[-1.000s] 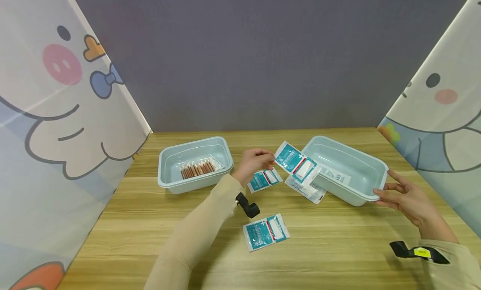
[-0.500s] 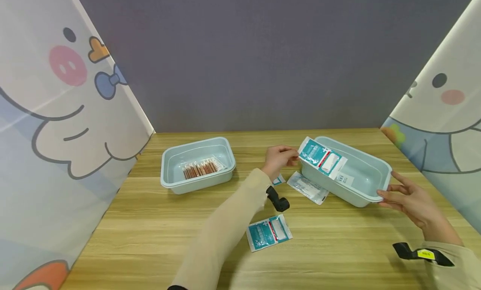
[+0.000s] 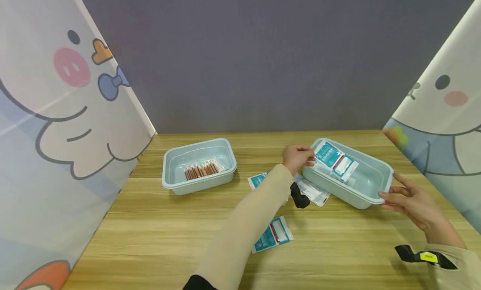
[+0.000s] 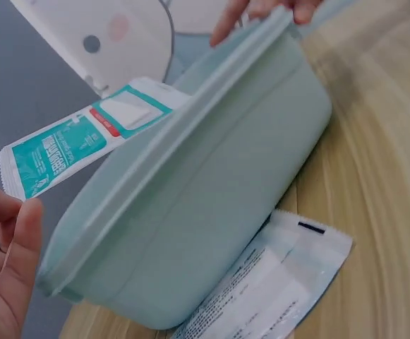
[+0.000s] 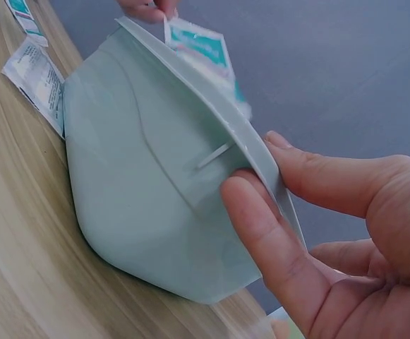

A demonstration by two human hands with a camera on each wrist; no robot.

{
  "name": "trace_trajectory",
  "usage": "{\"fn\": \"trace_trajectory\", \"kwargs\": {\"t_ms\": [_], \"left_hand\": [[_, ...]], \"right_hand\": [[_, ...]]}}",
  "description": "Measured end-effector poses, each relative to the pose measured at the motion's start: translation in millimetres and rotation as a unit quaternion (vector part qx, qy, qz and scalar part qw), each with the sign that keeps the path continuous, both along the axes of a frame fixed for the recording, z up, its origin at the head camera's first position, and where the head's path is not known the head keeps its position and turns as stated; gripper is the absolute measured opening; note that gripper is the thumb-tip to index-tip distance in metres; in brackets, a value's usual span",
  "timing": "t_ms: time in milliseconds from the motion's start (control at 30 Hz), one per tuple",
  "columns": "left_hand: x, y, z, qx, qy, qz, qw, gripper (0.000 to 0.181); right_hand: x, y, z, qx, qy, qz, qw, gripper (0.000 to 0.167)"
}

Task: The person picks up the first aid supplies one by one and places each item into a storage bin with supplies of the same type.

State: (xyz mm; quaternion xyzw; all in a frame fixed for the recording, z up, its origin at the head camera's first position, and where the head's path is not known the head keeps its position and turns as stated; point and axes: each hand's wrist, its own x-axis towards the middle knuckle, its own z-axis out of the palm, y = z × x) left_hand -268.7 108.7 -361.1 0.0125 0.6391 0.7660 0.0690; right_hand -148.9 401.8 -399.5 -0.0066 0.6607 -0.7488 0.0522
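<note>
One flat, rectangular packet of glossy teal-and-white film (image 3: 335, 160) is slanted over the opening of a pale blue plastic tub with rounded corners (image 3: 370, 186). My left hand (image 3: 298, 157) pinches its crimped end between thumb and finger. With my right hand (image 3: 413, 200) I grip the tub's thin, smooth rim at the near right corner. Just beside its wall, a wrinkled white printed packet (image 3: 313, 192) lies on the wood-grained tabletop (image 3: 150, 231). Two more teal packets (image 3: 280, 231) are partly behind my beige sleeve (image 3: 244, 225). At left, a second pale blue tub (image 3: 204, 185) holds slim brown sticks (image 3: 201, 170).
</note>
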Motion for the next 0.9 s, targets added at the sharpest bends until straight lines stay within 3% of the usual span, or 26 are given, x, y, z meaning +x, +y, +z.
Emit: {"fn": "trace_trajectory", "kwargs": {"t_ms": [267,500,900], "left_hand": [[-6.4,10.7,4.3,-0.05,-0.022,-0.005,0.9985,0.007],[-9.8,10.0,11.8,-0.108,-0.05,-0.025,0.9925,0.013],[-11.6,1.4,19.2,-0.137,-0.049,-0.063,0.9874,0.012]], "right_hand": [[0.5,0.5,0.4,0.007,-0.003,0.0,1.0,0.099],[1.4,0.2,0.9,0.011,-0.001,0.003,0.9999,0.098],[2.0,-0.5,1.9,0.012,-0.001,0.001,0.9999,0.097]]}}
